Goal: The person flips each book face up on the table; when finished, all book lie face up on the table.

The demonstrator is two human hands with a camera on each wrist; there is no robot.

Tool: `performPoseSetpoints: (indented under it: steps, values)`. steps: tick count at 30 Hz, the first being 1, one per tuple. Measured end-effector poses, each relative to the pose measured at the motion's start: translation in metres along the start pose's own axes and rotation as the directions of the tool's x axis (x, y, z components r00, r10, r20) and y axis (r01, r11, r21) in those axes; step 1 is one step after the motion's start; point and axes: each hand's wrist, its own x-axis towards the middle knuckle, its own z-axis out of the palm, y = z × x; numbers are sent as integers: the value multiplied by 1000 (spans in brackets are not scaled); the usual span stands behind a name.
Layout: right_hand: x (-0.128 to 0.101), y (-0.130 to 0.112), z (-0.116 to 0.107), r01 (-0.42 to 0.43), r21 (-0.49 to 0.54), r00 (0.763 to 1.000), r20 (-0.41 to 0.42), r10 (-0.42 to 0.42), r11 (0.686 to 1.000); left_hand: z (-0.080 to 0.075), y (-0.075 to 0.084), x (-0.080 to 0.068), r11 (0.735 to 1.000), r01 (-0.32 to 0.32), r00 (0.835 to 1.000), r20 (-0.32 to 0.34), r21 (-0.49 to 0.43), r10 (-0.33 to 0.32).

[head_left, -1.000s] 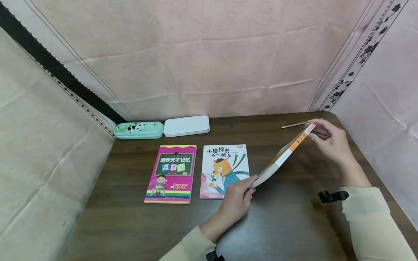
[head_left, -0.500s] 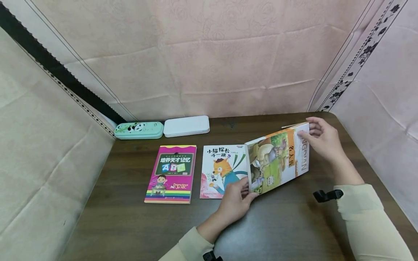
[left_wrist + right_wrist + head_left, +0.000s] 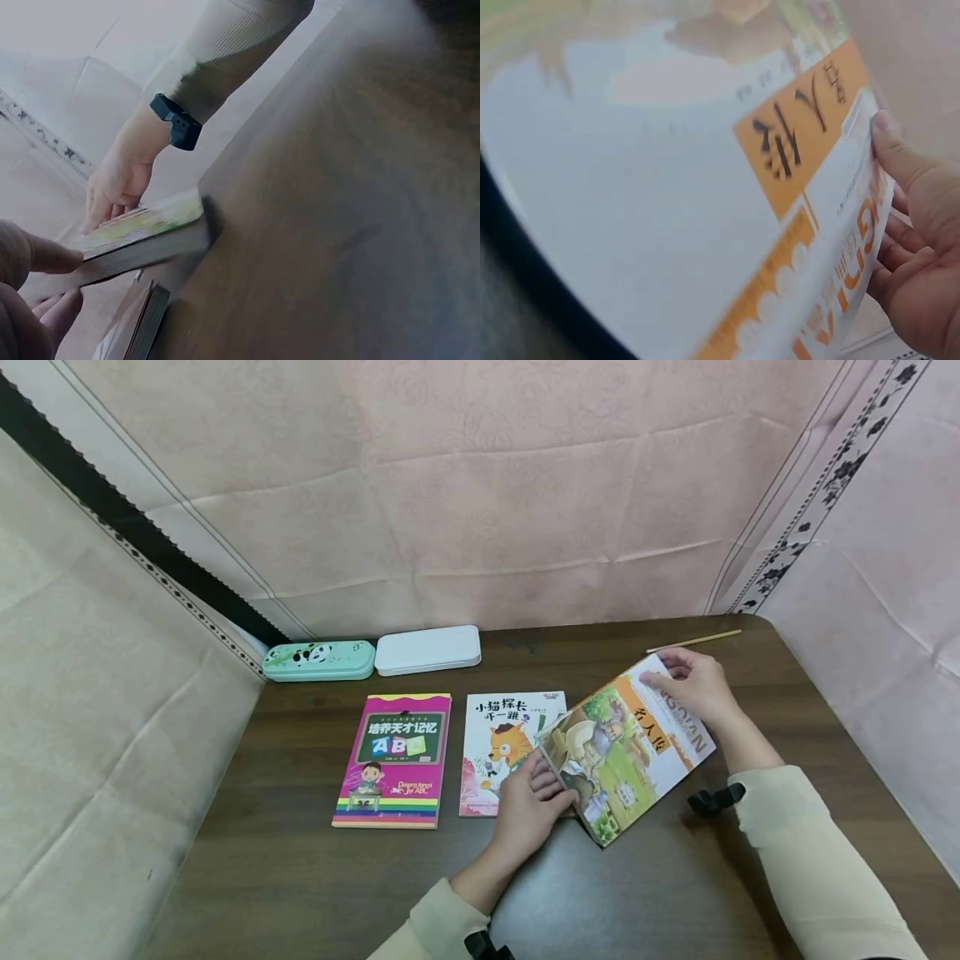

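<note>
On dark wooden table (image 3: 315,860): pink ABC book (image 3: 393,760) and cat picture book (image 3: 504,743) already flat, side by side. Orange-covered storybook (image 3: 626,752) not yet down, tilted, overlapping cat book's right edge. Left hand (image 3: 528,802) pinching near corner, right hand (image 3: 693,685) gripping far edge, thumb on cover.

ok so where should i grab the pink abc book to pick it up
Take the pink abc book by its right long edge, coming from above: it lies flat on the table, and a narrow gap separates that edge from the cat book, leaving room for fingertips to slide under.
</note>
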Motion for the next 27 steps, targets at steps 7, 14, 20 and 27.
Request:
performPoseSetpoints:
  steps: [7, 14, 20, 27]
  values:
    - [8, 13, 18, 34, -45, 981, 193, -24, 998, -10, -7, 14, 989, -55, 996, -59, 135, 64]
    - [1, 24, 21, 62, -141, 949, 315, -15, 988, -24, -6, 23, 890, -41, 998, 62, 455, 14]
    - [-12, 28, 5, 59, -192, 946, 323, 6, 980, -38, -5, 35, 869, -86, 979, 201, 487, -16]
    - [-31, 36, -16, 49, -269, 934, 353, 51, 962, -49, -4, 47, 869, -106, 956, 289, 483, -43]
